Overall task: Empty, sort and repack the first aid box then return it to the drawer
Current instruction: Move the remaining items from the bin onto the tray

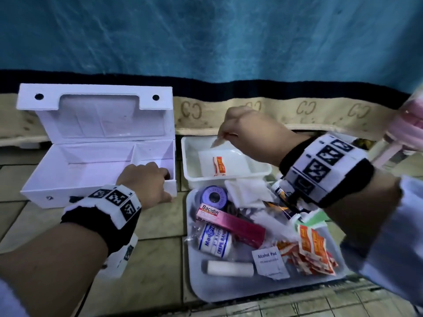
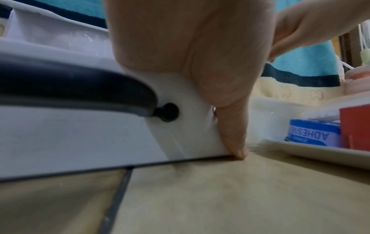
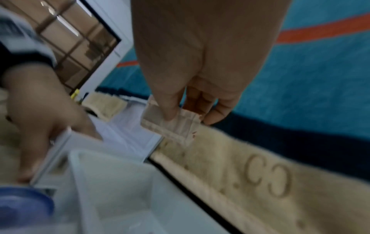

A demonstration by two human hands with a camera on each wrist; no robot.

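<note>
The white first aid box (image 1: 80, 177) stands open on the tiled floor at the left, lid (image 1: 96, 115) upright and both compartments bare. My left hand (image 1: 168, 186) grips its front right corner, fingers curled over the rim and thumb (image 2: 232, 134) pressed on the front face beside the black handle (image 2: 80, 88). My right hand (image 1: 225, 135) pinches a small pale plaster strip (image 1: 217, 141) above the white bin (image 1: 190, 156). In the right wrist view the strip (image 3: 170, 128) hangs from thumb and fingers.
The bin holds gauze packets and one orange plaster packet (image 1: 219, 165). A white tray (image 1: 219, 291) in front carries a tape roll (image 1: 212, 196), a Bacidin box (image 1: 229, 221), a crepe bandage (image 1: 214, 240), an alcohol pad (image 1: 270, 263) and several plaster packets (image 1: 313, 250). A blue blanket hangs behind.
</note>
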